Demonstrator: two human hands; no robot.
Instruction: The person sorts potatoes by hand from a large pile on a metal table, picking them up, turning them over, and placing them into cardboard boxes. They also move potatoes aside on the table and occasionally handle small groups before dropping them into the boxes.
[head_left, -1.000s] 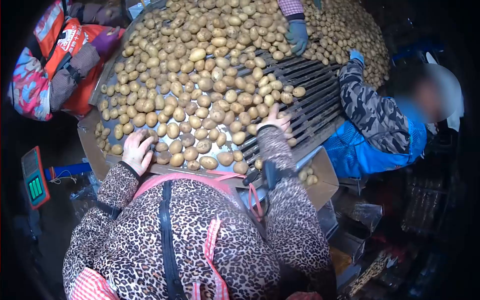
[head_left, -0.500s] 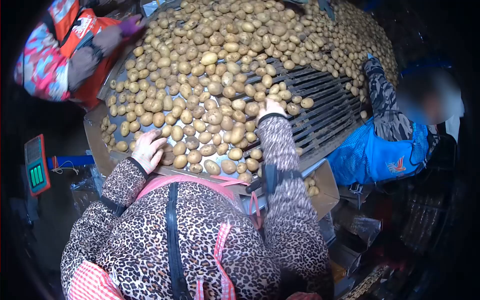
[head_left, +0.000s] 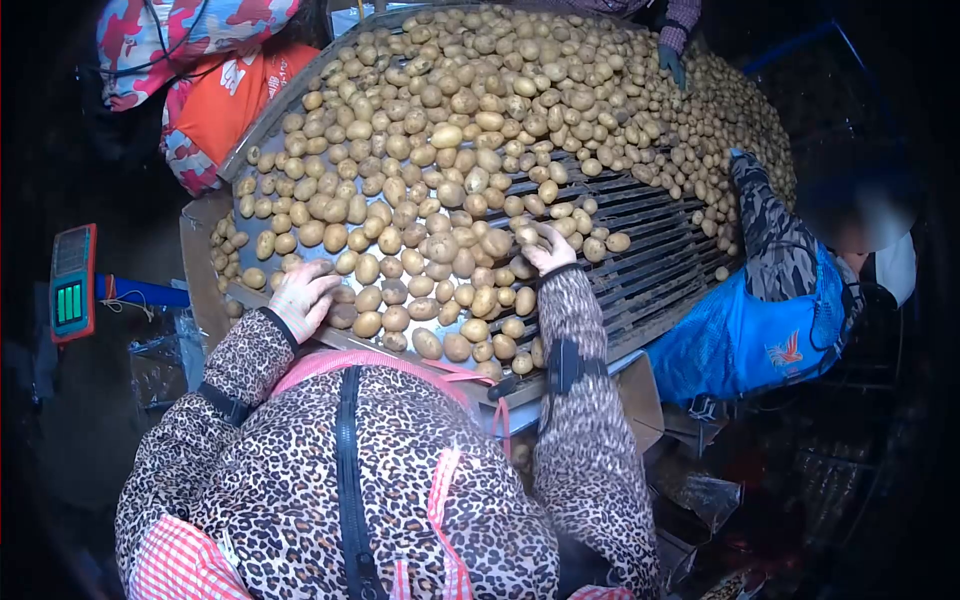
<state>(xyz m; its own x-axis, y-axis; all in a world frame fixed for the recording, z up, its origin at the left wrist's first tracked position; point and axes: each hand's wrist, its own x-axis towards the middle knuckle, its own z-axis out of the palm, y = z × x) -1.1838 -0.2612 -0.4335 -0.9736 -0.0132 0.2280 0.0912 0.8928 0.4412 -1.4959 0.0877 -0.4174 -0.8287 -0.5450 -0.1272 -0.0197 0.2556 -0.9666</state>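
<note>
My left hand [head_left: 305, 297] rests at the near left edge of a spread of potatoes [head_left: 415, 220], fingers bent but apart, with no potato visible in it. Beside its fingertips lies a brown potato [head_left: 342, 316]. Farther right, my right hand [head_left: 547, 250] reaches to where the potatoes meet the dark slatted grate [head_left: 640, 225]. Its thumb and fingers curve around a potato [head_left: 525, 236], partly covered by them. Loose potatoes lie on both sides of that hand.
A person in an orange apron [head_left: 235, 95] stands at the far left. At the right, a person in a blue apron [head_left: 745, 320] reaches in with a camouflage sleeve. A gloved hand [head_left: 672, 65] is at the back. A scale display [head_left: 72, 290] stands left of a cardboard box [head_left: 205, 255].
The view has shifted a little. My right hand now curves over a potato at the grate's edge. The person at left has drawn a gloved hand back from the potatoes.
</note>
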